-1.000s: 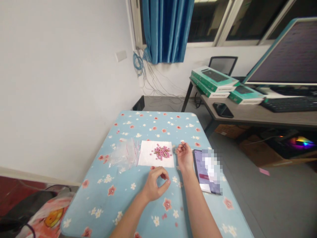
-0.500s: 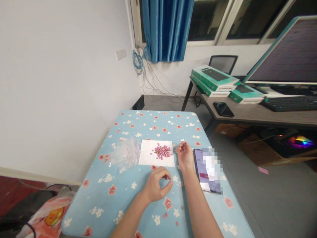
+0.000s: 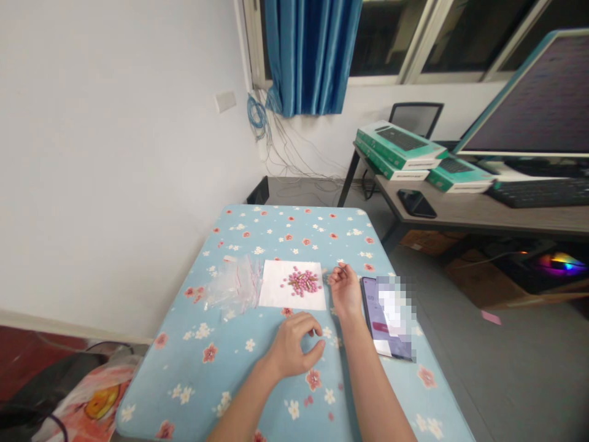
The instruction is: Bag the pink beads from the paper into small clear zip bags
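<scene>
The pile of pink beads lies on a sheet of white paper on the table, forward of the left hand and just left of the right hand, which is nearer. Left hand: thumb and fingers apart, no object visible between them. Right hand: palm upward, fingers curled; whether it grips anything cannot be determined.

A lone head-worn camera looks forward and down — table, left hand and right hand close below, blue curtain farther off up top.
</scene>
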`<state>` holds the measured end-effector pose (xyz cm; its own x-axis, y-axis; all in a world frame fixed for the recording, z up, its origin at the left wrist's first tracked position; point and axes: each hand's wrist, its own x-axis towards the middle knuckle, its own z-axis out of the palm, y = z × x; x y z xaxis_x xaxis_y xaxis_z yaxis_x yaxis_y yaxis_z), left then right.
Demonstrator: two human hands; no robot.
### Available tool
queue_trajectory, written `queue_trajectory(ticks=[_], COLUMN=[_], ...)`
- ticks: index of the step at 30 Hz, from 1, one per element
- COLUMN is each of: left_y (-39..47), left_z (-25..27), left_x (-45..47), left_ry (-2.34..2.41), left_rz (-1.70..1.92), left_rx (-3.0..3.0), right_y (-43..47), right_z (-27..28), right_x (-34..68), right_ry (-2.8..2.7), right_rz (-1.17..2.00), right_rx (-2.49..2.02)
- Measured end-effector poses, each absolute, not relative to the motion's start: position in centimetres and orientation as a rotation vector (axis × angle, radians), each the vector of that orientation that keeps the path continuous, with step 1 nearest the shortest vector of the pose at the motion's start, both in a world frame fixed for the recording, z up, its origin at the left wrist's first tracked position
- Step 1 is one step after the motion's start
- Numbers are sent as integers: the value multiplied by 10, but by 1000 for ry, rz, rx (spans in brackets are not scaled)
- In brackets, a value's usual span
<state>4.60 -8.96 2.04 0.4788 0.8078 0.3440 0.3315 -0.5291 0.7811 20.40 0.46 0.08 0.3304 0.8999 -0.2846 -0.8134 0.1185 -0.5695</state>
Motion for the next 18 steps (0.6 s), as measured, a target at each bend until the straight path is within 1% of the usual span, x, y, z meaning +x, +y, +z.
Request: queue_trajectory(ticks=[18], left_y=[-89], left_z=[19], left_x=[46], left_ry=[938], left_rz=[960], left_rx=[2041], right_y=[5], right_z=[0], right_x=[204], right_ry=[-181], right_rz=[1242], right_rx=[-759])
